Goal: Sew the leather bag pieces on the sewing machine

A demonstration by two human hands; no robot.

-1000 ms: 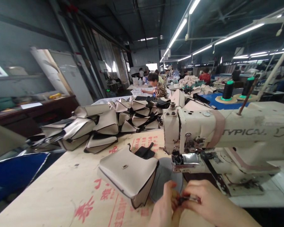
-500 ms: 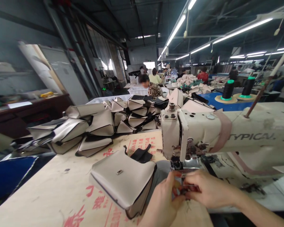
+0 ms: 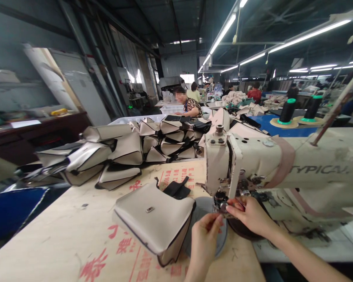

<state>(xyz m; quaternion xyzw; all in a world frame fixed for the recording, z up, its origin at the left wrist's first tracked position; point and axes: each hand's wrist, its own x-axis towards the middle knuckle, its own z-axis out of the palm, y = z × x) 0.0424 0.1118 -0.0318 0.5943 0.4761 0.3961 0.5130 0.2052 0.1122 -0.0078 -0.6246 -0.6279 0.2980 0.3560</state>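
Head view is showing your right hand (image 3: 250, 216) reaching up under the head of the sewing machine (image 3: 282, 164), its fingers (image 3: 233, 204) pinching together right at the needle parts (image 3: 222, 200). Whatever is sitting between them is too small to make out. Your left hand (image 3: 205, 237) is hovering just below, thumb and forefinger closing on each other. Whether a thread is running through them, I cannot tell.

Judging by that, you are working on the needle area itself, threading or adjusting it, and no piece is lying under the foot. A next move here is calling for a fine, steady pinch, with both hands staying close to the needle.

A beige bag (image 3: 153, 215) is lying just left of your left hand, on the cardboard-covered worktop (image 3: 76, 235), with a black strap piece (image 3: 176, 188) sitting behind it. Further back, a pile of bags (image 3: 126, 150) is spreading across the worktop. Two thread cones (image 3: 287, 111) are standing behind the machine, and another person (image 3: 190, 106) is sitting at a station well beyond.
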